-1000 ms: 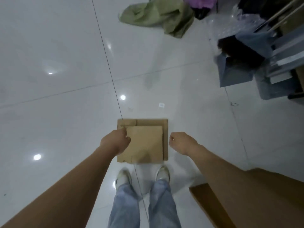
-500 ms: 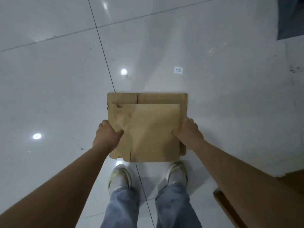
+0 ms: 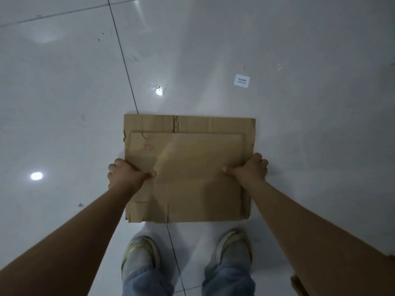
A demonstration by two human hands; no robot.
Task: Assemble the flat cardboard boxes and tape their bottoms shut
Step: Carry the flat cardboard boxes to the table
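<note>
Beyond the fingertips lay a glossy grey tiled floor crossed by a dark grout line, bearing a small white sticker up and to the right of the right hand, with two worn shoes nearer the body than the fingers; nothing stood between the hands and the work. The flat cardboard boxes, a stack of dull brown corrugated sheets with slit flaps and a faint "T9" mark, sat between the hands. The left hand and right hand pinched the top sheet's side edges, thumbs on top, fingers curled beneath.
</note>
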